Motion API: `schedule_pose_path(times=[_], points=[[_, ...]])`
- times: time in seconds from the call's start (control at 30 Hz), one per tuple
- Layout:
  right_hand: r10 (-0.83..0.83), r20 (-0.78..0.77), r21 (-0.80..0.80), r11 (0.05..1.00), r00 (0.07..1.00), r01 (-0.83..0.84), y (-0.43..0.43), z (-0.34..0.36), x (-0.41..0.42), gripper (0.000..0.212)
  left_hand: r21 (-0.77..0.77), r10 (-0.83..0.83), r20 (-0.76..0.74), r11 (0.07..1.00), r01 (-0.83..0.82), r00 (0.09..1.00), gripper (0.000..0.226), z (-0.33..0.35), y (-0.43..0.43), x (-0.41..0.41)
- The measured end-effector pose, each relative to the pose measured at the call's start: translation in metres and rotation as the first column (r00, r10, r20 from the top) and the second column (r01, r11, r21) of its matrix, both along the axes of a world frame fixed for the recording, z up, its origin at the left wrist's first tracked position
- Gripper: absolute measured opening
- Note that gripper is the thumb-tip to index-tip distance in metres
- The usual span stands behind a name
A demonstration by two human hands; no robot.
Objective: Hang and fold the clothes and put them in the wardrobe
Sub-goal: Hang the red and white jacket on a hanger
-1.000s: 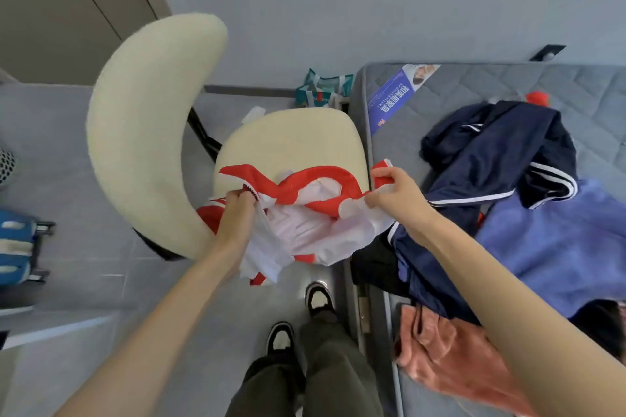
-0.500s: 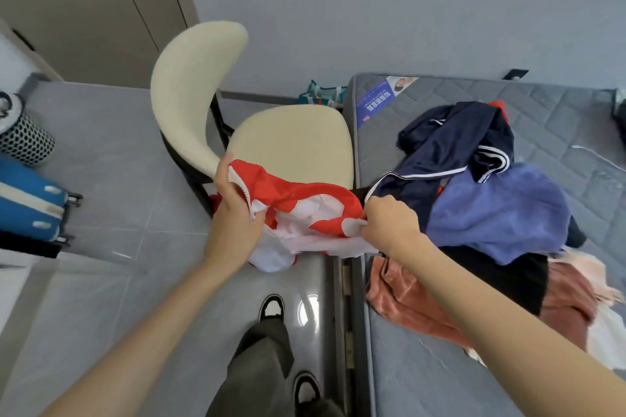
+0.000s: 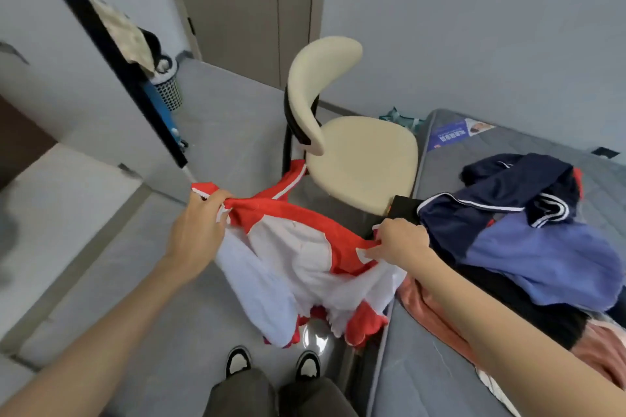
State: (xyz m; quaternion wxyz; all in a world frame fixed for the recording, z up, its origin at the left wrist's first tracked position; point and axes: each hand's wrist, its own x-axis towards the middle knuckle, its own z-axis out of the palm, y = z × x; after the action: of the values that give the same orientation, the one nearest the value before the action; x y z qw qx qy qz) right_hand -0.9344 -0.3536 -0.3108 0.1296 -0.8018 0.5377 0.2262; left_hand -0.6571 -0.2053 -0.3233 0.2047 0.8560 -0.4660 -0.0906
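Red-and-white garment (image 3: 291,257) held stretched between the two hands, above the floor. The left hand (image 3: 194,234) grips a bunched red edge, fingers curled round the cloth. The right hand (image 3: 401,240) pinches the opposite red edge, thumb laid along it. The white body of the garment hangs below and between the hands, its ragged lower hem ending just above the person's shoes (image 3: 238,359).

Beyond the hands stands a cream chair (image 3: 366,159), its seat just past the right hand. To the right of the right hand, a heap of clothes lies on the bed (image 3: 440,366):
- a navy jacket (image 3: 491,203) with white stripes, nearest the knuckles
- a blue garment (image 3: 542,261) further right
- a salmon-pink garment (image 3: 426,311) under the right forearm

Far beyond the left hand, a perforated basket (image 3: 166,91) stands by the wall.
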Motion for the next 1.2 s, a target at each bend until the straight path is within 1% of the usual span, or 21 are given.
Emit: schedule_pose_path(times=[0.07, 0.1, 0.17, 0.23, 0.27, 0.33, 0.4, 0.47, 0.53, 0.6, 0.67, 0.7, 0.73, 0.8, 0.83, 0.93, 1.0, 1.1, 1.17, 1.2], points=[[0.069, 0.021, -0.022, 0.997, 0.997, -0.068, 0.011, 0.008, 0.024, 0.044, 0.000, 0.111, 0.018, 0.994, -0.111, 0.994, 0.014, 0.009, 0.029, 0.027], [0.098, 0.048, -0.047, 0.994, 0.994, -0.095, 0.017, 0.013, 0.037, 0.040, -0.001, 0.165, 0.014, 0.986, -0.165, 0.986, 0.013, 0.013, 0.044, 0.041], [0.127, 0.150, -0.096, 0.989, 0.980, -0.113, 0.030, 0.022, 0.069, 0.034, 0.013, 0.262, 0.010, 0.965, -0.263, 0.965, 0.016, 0.022, 0.075, 0.067], [0.127, 0.279, -0.133, 0.987, 0.952, -0.092, 0.045, 0.035, 0.104, 0.035, 0.039, 0.371, 0.009, 0.928, -0.371, 0.929, 0.020, 0.031, 0.107, 0.090], [0.137, 0.333, -0.156, 0.984, 0.933, -0.089, 0.053, 0.042, 0.122, 0.036, 0.034, 0.427, 0.018, 0.903, -0.428, 0.904, 0.021, 0.036, 0.124, 0.100], [0.205, 0.416, -0.226, 0.967, 0.886, -0.118, 0.068, 0.054, 0.162, 0.036, -0.024, 0.513, 0.072, 0.858, -0.512, 0.856, 0.021, 0.046, 0.158, 0.124], [0.310, 0.476, -0.332, 0.930, 0.823, -0.159, 0.085, 0.069, 0.202, 0.034, -0.075, 0.540, 0.146, 0.842, -0.535, 0.829, 0.019, 0.057, 0.190, 0.151], [0.398, 0.537, -0.415, 0.892, 0.744, -0.178, 0.103, 0.086, 0.243, 0.031, -0.080, 0.536, 0.211, 0.843, -0.532, 0.817, 0.019, 0.072, 0.219, 0.180], [0.415, 0.647, -0.394, 0.900, 0.640, -0.186, 0.119, 0.105, 0.284, 0.027, -0.072, 0.516, 0.266, 0.853, -0.517, 0.814, 0.021, 0.087, 0.244, 0.207], [0.318, 0.771, -0.276, 0.948, 0.551, -0.161, 0.136, 0.125, 0.321, 0.025, -0.032, 0.485, 0.295, 0.866, -0.499, 0.823, 0.029, 0.103, 0.264, 0.230], [0.208, 0.839, -0.181, 0.978, 0.503, -0.103, 0.150, 0.141, 0.354, 0.028, 0.072, 0.443, 0.284, 0.875, -0.479, 0.851, 0.033, 0.122, 0.279, 0.250], [0.181, 0.855, -0.166, 0.983, 0.486, -0.074, 0.156, 0.148, 0.369, 0.030, 0.125, 0.433, 0.250, 0.873, -0.472, 0.866, 0.032, 0.131, 0.286, 0.259], [0.167, 0.865, -0.158, 0.986, 0.473, -0.060, 0.163, 0.153, 0.381, 0.029, 0.143, 0.440, 0.200, 0.871, -0.470, 0.875, 0.029, 0.139, 0.292, 0.266], [0.159, 0.876, -0.139, 0.987, 0.455, -0.077, 0.171, 0.163, 0.407, 0.021, 0.058, 0.509, 0.053, 0.857, -0.512, 0.859, 0.022, 0.153, 0.303, 0.280], [0.161, 0.880, -0.132, 0.987, 0.447, -0.095, 0.174, 0.168, 0.420, 0.018, 0.010, 0.540, -0.016, 0.842, -0.540, 0.841, 0.022, 0.160, 0.308, 0.286], [0.173, 0.885, -0.131, 0.983, 0.432, -0.126, 0.182, 0.187, 0.459, 0.016, -0.096, 0.570, -0.174, 0.802, -0.590, 0.803, 0.030, 0.180, 0.317, 0.304], [0.203, 0.890, -0.158, 0.977, 0.408, -0.141, 0.186, 0.201, 0.486, 0.017, -0.159, 0.569, -0.303, 0.761, -0.630, 0.764, 0.037, 0.196, 0.318, 0.316], [0.252, 0.891, -0.183, 0.960, 0.378, -0.210, 0.188, 0.221, 0.528, 0.006, -0.197, 0.498, -0.548, 0.704, -0.682, 0.672, 0.039, 0.215, 0.310, 0.339], [0.274, 0.891, -0.183, 0.946, 0.361, -0.268, 0.188, 0.230, 0.556, 0.011, -0.214, 0.479, -0.619, 0.660, -0.720, 0.623, 0.038, 0.221, 0.302, 0.357], [0.286, 0.892, -0.190, 0.939, 0.349, -0.286, 0.187, 0.233, 0.570, 0.011, -0.230, 0.490, -0.615, 0.638, -0.735, 0.618, 0.036, 0.222, 0.299, 0.367]])
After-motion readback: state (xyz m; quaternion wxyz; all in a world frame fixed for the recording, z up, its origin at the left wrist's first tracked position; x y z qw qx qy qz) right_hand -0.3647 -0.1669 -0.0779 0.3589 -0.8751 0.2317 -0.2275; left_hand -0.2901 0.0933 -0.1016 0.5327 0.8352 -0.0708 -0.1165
